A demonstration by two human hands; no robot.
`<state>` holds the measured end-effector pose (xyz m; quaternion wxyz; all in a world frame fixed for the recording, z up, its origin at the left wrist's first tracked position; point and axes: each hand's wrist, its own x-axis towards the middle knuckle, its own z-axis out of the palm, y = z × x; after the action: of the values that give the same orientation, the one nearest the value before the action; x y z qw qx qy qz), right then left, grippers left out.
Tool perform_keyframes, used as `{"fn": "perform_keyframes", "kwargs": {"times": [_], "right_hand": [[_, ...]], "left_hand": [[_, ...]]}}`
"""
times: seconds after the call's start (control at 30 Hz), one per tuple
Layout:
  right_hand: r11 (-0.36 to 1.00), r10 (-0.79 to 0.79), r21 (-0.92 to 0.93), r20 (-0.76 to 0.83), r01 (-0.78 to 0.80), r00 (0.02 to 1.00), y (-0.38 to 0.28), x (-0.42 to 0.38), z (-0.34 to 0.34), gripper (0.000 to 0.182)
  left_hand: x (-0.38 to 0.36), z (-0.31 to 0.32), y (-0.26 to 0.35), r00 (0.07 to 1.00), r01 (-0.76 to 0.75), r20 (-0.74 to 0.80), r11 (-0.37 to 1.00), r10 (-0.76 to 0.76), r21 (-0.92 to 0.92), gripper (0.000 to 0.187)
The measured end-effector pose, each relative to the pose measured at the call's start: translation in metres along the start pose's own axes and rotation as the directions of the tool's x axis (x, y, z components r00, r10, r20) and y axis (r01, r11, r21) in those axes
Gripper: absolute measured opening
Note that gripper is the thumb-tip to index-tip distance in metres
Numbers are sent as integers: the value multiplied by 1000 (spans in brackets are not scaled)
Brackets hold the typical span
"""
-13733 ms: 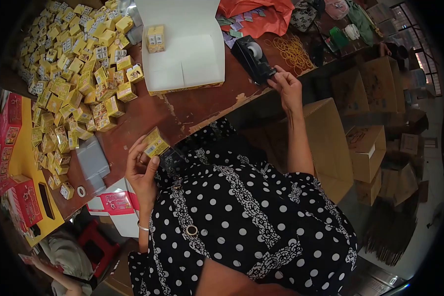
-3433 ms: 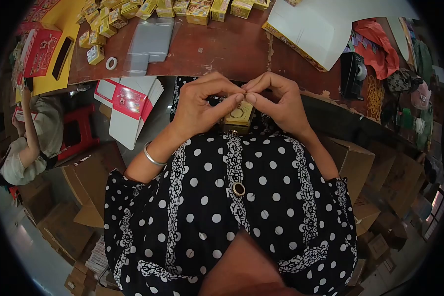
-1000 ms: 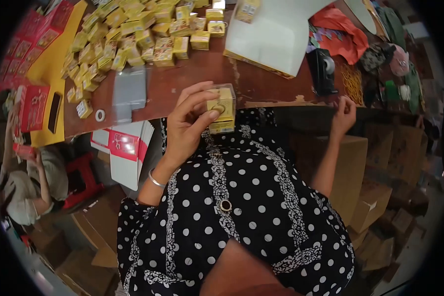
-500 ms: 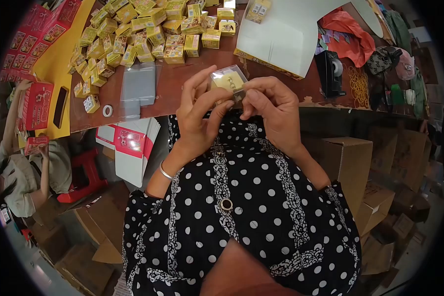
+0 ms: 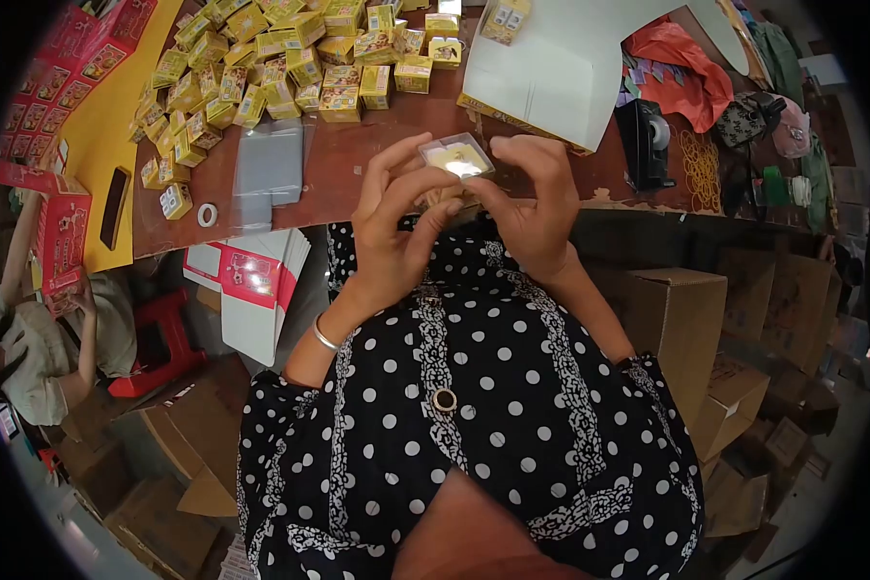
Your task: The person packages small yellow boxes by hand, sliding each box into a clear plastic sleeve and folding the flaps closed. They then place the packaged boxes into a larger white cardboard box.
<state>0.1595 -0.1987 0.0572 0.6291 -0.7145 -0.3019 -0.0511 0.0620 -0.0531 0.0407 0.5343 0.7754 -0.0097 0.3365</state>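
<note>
A small clear plastic box (image 5: 457, 155) with a yellow insert is held up over the table's front edge. Light glares on its top face, so the contents are hard to make out. My left hand (image 5: 396, 208) pinches it from the left, thumb and fingers closed around its near side. At the box's lower right edge rests the thumb of my right hand (image 5: 536, 203). The other right fingers are raised and curved, apart from the box. Left of my hands lie clear plastic sheets (image 5: 270, 164) on the table.
Many small yellow boxes (image 5: 338, 92) are heaped at the back left. A white open tray (image 5: 551, 72), a black tape dispenser (image 5: 643, 145) and yellow rubber bands (image 5: 701, 166) are to the right. Cardboard cartons (image 5: 672, 319) stand below. Another person (image 5: 63, 338) handles a red box at left.
The right fingers have lifted off the box and spread from the thumb. The box has tilted, and its top now catches the light. At left, the other person's red box has moved.
</note>
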Motion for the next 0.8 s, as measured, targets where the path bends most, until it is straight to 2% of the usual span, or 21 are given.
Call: {"fn": "perform_keyframes", "kwargs": {"times": [0.03, 0.07, 0.13, 0.2, 0.27, 0.3, 0.37, 0.4, 0.43, 0.47, 0.5, 0.53, 0.57, 0.6, 0.63, 0.7, 0.8], "right_hand": [[930, -321, -165, 70, 328, 945, 6, 8, -5, 30], [731, -587, -295, 188, 615, 788, 9, 13, -9, 35], [735, -571, -276, 241, 620, 785, 10, 19, -13, 32], [738, -557, -252, 297, 626, 776, 13, 25, -15, 31], [761, -509, -209, 394, 614, 765, 20, 28, -16, 38], [761, -511, -207, 394, 615, 764, 21, 29, -16, 38], [869, -370, -134, 462, 476, 806, 23, 30, -16, 36], [869, -371, -133, 461, 476, 806, 26, 27, -16, 36], [968, -231, 4, 398, 250, 888, 32, 21, -16, 37], [988, -67, 153, 359, 12, 931, 35, 17, -17, 39], [988, -69, 155, 362, 13, 930, 33, 19, -22, 39], [965, 125, 180, 328, -192, 936, 29, 22, -30, 42], [898, 319, 211, 295, -387, 901, 28, 23, -35, 46], [899, 367, 154, 247, -410, 897, 29, 25, -35, 37], [900, 366, 155, 242, -408, 899, 26, 24, -37, 37], [821, 468, 163, 355, -547, 809, 14, 24, -43, 29], [856, 414, 152, 372, -495, 831, 15, 24, -45, 23]], "left_hand": [[-1, 0, 1, 994, 104, 29, 989, -101, -102, 30], [-2, 1, 1, 995, 102, 29, 990, -99, -101, 30], [-2, 3, 2, 984, 178, 35, 956, -174, -233, 33], [-2, 4, 3, 983, 184, 33, 951, -182, -248, 33], [-3, 3, 3, 982, 191, 34, 946, -188, -263, 33], [-4, 3, 0, 980, 198, 54, 949, -191, -244, 33], [-3, 4, -1, 979, 204, 73, 953, -192, -224, 34], [-1, 6, 0, 970, 241, 66, 902, -233, -358, 35], [1, 7, 0, 960, 271, 67, 832, -273, -484, 36], [4, 5, 0, 960, 271, 68, 833, -273, -483, 36], [7, 2, 0, 953, 292, 81, 809, -293, -510, 37], [9, 0, -1, 945, 312, 94, 784, -313, -537, 38], [10, -2, -3, 945, 312, 93, 784, -313, -536, 38], [11, -3, -5, 946, 311, 97, 784, -309, -538, 38], [12, -2, -7, 948, 308, 102, 784, -302, -539, 38], [14, -1, -9, 950, 305, 111, 793, -291, -527, 38], [15, 2, -9, 954, 296, 122, 811, -273, -506, 39]]}}
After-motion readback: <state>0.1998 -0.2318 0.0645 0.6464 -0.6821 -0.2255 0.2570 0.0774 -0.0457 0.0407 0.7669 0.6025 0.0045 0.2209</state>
